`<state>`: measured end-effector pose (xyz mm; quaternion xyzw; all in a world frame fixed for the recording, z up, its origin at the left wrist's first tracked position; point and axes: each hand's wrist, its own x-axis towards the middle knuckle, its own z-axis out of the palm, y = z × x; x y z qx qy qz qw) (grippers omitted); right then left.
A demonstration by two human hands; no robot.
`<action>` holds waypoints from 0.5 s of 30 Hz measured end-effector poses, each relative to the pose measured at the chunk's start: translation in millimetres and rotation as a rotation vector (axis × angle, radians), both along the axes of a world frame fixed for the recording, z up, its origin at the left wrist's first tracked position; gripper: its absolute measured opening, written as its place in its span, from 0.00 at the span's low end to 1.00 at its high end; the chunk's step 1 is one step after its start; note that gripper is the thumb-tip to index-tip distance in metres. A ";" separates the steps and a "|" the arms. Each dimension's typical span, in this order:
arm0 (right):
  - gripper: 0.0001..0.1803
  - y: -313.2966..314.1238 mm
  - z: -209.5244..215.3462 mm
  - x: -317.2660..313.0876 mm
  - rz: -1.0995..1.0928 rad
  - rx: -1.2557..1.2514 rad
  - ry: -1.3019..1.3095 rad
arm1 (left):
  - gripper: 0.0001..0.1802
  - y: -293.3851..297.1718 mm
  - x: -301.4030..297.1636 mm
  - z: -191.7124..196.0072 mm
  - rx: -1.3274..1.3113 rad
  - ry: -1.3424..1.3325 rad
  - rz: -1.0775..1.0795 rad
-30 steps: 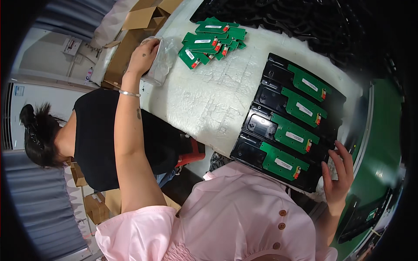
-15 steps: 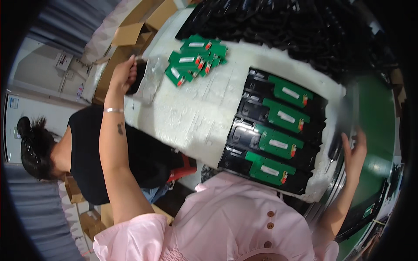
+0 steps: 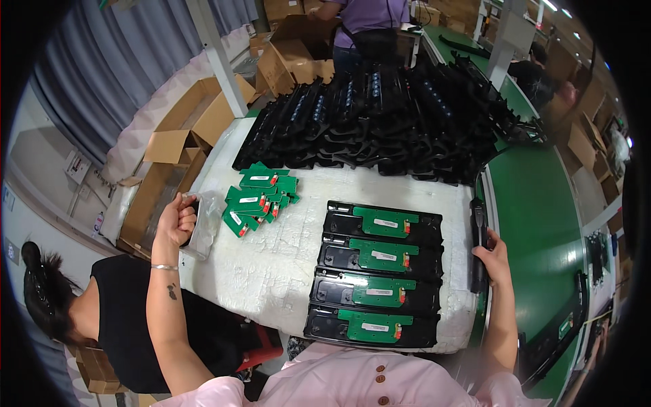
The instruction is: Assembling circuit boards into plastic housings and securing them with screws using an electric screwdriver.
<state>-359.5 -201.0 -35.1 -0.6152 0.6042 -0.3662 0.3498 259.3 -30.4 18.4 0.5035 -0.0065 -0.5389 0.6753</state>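
Observation:
At the left, my left hand (image 3: 178, 220) is closed with its fingertips pinched together, by the rim of a clear plastic container (image 3: 201, 239); anything between the fingers is too small to make out. My right hand (image 3: 495, 258) has its thumb and fingers around a black electric screwdriver (image 3: 479, 234) at the table's right edge. In front of me, several black plastic panels (image 3: 332, 256) lie in a column, each with a green circuit board (image 3: 384, 255) on it. A loose pile of more green circuit boards (image 3: 259, 201) rests left of them.
A big stack of black plastic frames (image 3: 366, 129) covers the far side of the white padded table (image 3: 271, 285). A green conveyor (image 3: 536, 210) runs along the right. Cardboard boxes (image 3: 159, 197) stand at the left, beside a seated person in black (image 3: 142, 319). Another person in purple (image 3: 369, 24) stands beyond.
The view has tilted up, showing more of the far side. My right hand has come onto the screwdriver from beside it. My left hand stays by the plastic container.

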 end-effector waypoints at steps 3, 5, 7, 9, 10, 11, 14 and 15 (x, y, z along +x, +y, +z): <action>0.22 5.1 8.6 -8.6 0.092 0.373 -0.479 | 0.15 7.2 14.6 -4.0 -0.044 0.134 0.047; 0.23 17.0 22.6 -4.0 0.110 0.356 -0.624 | 0.12 6.9 11.8 -4.5 -0.144 0.240 0.144; 0.26 23.8 35.3 0.4 0.123 0.296 -0.781 | 0.11 10.5 16.6 -8.6 -0.310 0.370 0.258; 0.28 30.2 56.0 10.0 0.137 0.155 -0.887 | 0.09 19.7 25.6 -22.8 -0.712 0.419 0.209; 0.29 33.4 67.9 16.8 0.127 0.067 -0.936 | 0.09 21.1 30.6 -28.9 -0.714 0.415 0.213; 0.30 34.6 78.1 22.1 0.140 -0.052 -0.927 | 0.09 3.0 -3.8 -11.7 -0.661 0.420 0.401; 0.33 30.6 98.0 35.3 0.170 -0.278 -0.887 | 0.12 -19.9 -50.3 -7.3 -0.725 0.600 0.491; 0.33 26.7 98.7 38.8 0.149 -0.371 -0.812 | 0.13 -28.9 -78.7 -0.6 -0.714 0.705 0.326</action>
